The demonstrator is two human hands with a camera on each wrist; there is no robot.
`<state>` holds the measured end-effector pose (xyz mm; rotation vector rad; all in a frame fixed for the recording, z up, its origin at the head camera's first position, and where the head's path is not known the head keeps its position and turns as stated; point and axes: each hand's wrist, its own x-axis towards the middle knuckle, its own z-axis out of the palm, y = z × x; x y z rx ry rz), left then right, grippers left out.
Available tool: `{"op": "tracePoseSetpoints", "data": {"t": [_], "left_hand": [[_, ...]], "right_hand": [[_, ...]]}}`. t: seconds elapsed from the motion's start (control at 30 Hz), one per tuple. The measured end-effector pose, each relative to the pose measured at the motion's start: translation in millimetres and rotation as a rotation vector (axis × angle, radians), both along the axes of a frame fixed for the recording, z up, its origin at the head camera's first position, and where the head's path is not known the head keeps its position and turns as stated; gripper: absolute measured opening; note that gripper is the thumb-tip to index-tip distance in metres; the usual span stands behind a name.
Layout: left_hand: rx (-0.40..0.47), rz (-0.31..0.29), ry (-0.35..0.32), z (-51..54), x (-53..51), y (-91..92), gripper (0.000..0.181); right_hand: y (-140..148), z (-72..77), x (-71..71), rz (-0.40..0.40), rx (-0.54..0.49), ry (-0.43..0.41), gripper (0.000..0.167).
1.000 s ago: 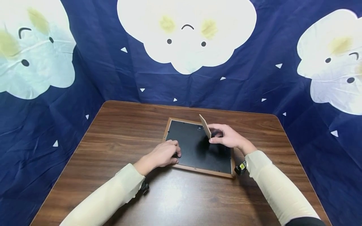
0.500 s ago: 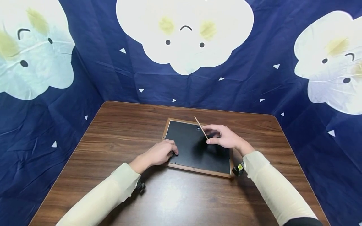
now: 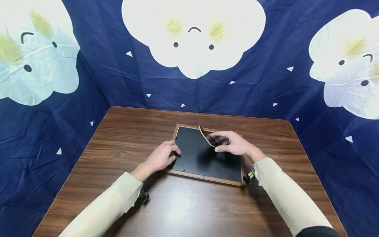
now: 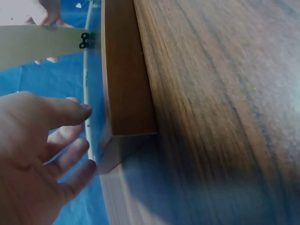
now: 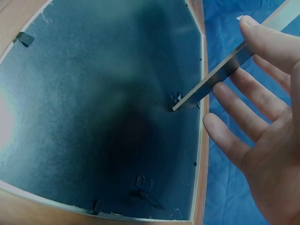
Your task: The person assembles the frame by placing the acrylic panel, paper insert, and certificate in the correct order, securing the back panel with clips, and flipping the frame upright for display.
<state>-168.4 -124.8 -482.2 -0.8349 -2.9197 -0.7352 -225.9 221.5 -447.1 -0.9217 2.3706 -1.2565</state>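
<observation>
Thin board (image 3: 208,137), probably light and stiff, best held by its edges, tilts over the picture frame (image 3: 204,177); the right hand (image 3: 237,144) pinches it, while the left hand (image 3: 161,155), fingers loosely bent, grips nothing.

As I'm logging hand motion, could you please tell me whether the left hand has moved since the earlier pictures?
Yes: in the head view, the left hand has shifted leftward over the picture frame, toward its left side.
</observation>
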Motion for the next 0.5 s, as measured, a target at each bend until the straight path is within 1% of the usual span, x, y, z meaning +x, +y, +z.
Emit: {"op": "tracePoseSetpoints", "data": {"t": [0.1,0.2,0.37,0.43,0.5], "left_hand": [[0.048,0.075,-0.042,-0.9,-0.6,-3.3,0.022],[0.098,0.134,-0.072,-1.9,-1.7,-6.4,0.028],[0.131,0.235,-0.103,-3.6,-4.6,-11.4,0.039],[0.148,0.28,-0.131,-4.8,-6.6,-13.4,0.042],[0.168,0.312,-0.161,-5.5,-8.3,-15.1,0.044]], "right_hand": [[0,-1.3,0.1,-0.005,0.001,-0.002,0.059],[-1,-1.9,1.2,-0.01,0.009,0.002,0.058],[-4,-2.7,2.9,-0.02,0.038,0.014,0.058],[-5,-3.1,3.5,-0.018,0.043,0.025,0.058],[-5,-4.0,3.6,-0.017,0.049,0.038,0.058]]}}
